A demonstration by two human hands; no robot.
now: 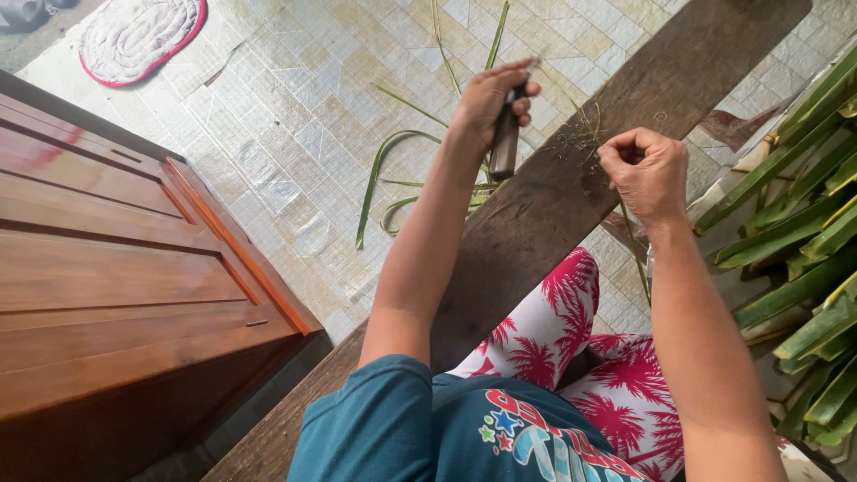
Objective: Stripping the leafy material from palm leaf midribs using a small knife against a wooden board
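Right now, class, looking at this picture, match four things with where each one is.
Things:
1. knife
2. plank
3. mat
4. leaf pile

Places:
A. far right edge
B. top left on the floor
C. in the left hand
D. running across the lap

Pairs: 1-C, 2-D, 3-B, 4-A
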